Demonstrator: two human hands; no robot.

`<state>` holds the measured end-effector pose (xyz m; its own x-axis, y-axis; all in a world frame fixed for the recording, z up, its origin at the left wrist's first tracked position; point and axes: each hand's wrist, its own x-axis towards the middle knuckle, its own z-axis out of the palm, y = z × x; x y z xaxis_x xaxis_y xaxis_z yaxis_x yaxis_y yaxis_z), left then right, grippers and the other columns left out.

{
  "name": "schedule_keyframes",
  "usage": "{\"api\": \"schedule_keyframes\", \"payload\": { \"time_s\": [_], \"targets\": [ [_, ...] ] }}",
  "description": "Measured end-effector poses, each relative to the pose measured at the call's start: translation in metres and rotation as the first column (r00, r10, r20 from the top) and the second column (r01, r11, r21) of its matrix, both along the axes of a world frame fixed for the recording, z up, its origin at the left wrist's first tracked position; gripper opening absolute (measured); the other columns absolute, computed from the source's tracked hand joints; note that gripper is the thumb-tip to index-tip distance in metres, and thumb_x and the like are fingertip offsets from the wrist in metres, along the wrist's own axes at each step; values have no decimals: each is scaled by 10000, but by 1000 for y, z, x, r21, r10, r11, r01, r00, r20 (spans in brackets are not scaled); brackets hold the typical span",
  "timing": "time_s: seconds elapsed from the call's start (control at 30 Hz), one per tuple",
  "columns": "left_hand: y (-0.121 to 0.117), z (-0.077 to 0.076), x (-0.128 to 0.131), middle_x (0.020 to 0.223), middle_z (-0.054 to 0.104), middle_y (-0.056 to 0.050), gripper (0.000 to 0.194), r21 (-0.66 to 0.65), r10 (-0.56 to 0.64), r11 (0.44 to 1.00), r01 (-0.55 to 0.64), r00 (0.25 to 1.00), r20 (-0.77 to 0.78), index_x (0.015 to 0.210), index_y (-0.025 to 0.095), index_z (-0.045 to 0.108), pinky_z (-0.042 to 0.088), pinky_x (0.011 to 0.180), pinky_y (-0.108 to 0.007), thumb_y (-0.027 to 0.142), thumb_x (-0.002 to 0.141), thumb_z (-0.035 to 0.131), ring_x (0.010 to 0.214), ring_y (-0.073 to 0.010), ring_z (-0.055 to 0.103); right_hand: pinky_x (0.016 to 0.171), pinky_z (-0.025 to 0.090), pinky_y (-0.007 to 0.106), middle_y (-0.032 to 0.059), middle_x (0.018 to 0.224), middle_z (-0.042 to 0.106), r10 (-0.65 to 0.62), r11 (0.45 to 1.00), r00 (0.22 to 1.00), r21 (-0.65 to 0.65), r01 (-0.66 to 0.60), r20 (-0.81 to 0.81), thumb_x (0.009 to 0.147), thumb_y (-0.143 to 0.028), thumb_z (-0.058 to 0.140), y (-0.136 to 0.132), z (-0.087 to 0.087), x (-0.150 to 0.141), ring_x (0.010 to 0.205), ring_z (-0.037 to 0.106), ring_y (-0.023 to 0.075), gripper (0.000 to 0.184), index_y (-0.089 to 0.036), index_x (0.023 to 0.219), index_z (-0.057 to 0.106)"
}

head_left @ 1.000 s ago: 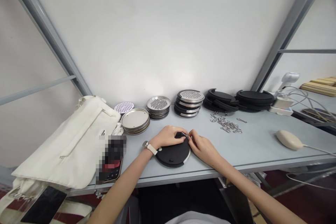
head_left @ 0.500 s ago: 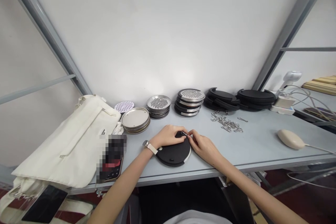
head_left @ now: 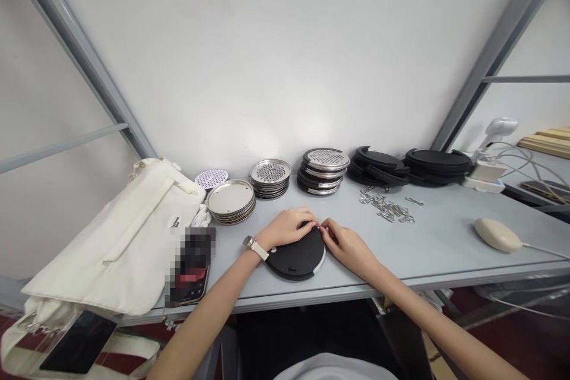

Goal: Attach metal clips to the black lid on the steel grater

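A round black disc [head_left: 296,258] with a silver strip on its right edge lies flat near the table's front. My left hand [head_left: 289,228], a watch at its wrist, rests on the disc's far left part. Its thumb and fingers close over the far edge. Meeting it at that edge, my right hand [head_left: 347,246] pinches a small metal clip [head_left: 317,226], mostly hidden by the fingertips. Several similar loose clips [head_left: 387,208] lie in a pile to the far right of my hands.
Along the wall stand stacks of plain metal discs [head_left: 230,199], perforated grater discs [head_left: 270,173], grater discs in black holders [head_left: 326,160] and black holders [head_left: 439,160]. A white bag [head_left: 120,237] and a phone [head_left: 193,288] are left; a beige corded device [head_left: 496,234] is right.
My fingertips have closed in around the clip, so less of it shows. Both hands stay at the disc's far edge, and the view has shifted slightly.
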<state>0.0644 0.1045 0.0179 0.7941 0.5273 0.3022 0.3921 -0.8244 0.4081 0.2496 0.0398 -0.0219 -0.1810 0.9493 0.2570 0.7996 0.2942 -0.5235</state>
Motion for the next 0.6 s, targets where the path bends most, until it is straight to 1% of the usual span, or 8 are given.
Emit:
{"api": "schedule_keyframes", "payload": {
  "time_s": [0.1,0.27,0.47,0.6],
  "targets": [
    [2,-1,0,1026,609,-38,244,11,1,1000,-2,1000,9,987,190,650,436,811,-230,269,957,421,880,-143,601,548,350,251,17,676,641,-12,1000,998,8,12,66,973,-331,289,0,0,0,598,625,195,216,-214,927,464],
    [3,-2,0,1019,591,-42,240,17,-7,1000,7,1000,17,1004,188,644,442,833,-241,245,959,415,911,-149,592,533,319,256,38,708,669,-29,997,979,72,14,203,984,-287,277,1,-2,-1,602,636,199,213,-202,916,461],
    [2,-2,0,998,587,-37,236,34,0,999,0,1000,-3,983,182,643,449,799,-240,251,958,418,871,-139,589,521,305,256,39,695,675,-34,993,967,115,5,252,998,-282,272,0,-4,-1,594,638,194,237,-194,935,483],
    [-2,1,-1,1050,583,-34,240,53,6,999,-6,1000,-12,1096,206,609,450,748,-245,301,946,449,831,-136,590,532,316,255,49,727,690,-30,994,967,106,2,254,993,-260,291,1,-4,-1,617,649,194,230,-186,973,507]
  ]
}}
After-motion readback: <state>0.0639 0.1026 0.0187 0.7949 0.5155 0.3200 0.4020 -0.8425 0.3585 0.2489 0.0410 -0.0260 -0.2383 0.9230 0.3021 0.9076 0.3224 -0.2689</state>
